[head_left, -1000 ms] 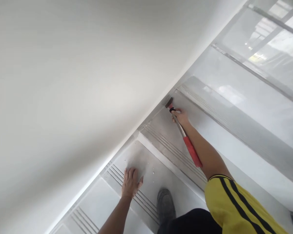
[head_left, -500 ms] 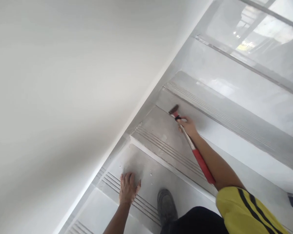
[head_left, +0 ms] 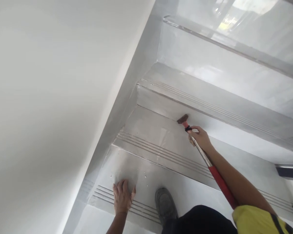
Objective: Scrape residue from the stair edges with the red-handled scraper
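Your right hand [head_left: 200, 139] is closed around the upper shaft of the long-handled scraper [head_left: 202, 153], fingers wrapped just below its black collar [head_left: 188, 128]. The blade head [head_left: 182, 119] lies beyond your fingers, up and to the left in the view, next to the crease [head_left: 158, 113] where the stair tread meets the riser above it. Its near corner meets that line in the view; whether the edge presses on the stone, you cannot tell from here.

The relation that matters is the angle between tool and crease: the shaft slants down to the right, steeper than the crease, while the blade head sits crosswise on the shaft's end — its long side tilting up to the right, across the crease rather than along it. Behind your grip, the red handle [head_left: 222, 185] runs back beside your forearm toward the yellow sleeve [head_left: 254, 219].

Your right hand is by far the nearer to the blade. Your left hand [head_left: 123, 196] is well apart — palm down on the tread below, fingers loosely spread, with nothing visible in it, over the grooves and left of your shoe [head_left: 166, 204].
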### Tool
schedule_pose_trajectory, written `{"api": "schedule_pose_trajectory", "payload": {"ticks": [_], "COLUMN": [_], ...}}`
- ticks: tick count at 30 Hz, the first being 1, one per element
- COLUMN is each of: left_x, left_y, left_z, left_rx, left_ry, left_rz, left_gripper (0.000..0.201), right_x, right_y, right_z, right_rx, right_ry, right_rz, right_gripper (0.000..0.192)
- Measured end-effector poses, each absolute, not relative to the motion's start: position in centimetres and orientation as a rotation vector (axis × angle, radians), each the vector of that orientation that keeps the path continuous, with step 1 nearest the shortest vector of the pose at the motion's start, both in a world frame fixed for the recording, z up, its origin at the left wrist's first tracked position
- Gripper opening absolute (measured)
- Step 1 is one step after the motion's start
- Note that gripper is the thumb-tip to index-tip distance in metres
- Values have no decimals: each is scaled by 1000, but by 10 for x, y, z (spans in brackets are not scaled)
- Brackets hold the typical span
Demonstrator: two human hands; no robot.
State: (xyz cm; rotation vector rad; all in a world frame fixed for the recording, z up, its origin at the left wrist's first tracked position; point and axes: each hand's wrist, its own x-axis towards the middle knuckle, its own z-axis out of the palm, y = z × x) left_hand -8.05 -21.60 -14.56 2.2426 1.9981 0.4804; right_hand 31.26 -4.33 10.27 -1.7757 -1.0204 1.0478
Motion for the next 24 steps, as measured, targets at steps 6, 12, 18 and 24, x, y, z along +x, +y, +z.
{"api": "schedule_pose_trajectory", "payload": {"ticks": [6, 12, 18, 24], "left_x": [-84, -82, -83, -85], "left_y": [-214, -210, -212, -211], "left_z": [-147, -141, -144, -144], "left_rx": [2309, 2346, 2357, 2397], "left_ry": [1986, 2012, 2013, 2001], "left_rz": [476, 495, 472, 431], "left_gripper": [50, 50, 54, 50], "right_x": [214, 283, 354, 238], "right_y": [59, -10, -87, 37], "right_z": [93, 106, 115, 100], "right_rx": [-1607, -1698, -1798, -1625], "right_ry": [-1200, -1066, -835, -1178], "right_rz": [1192, 1128, 1001, 1137], "right_gripper": [32, 36, 43, 27]}}
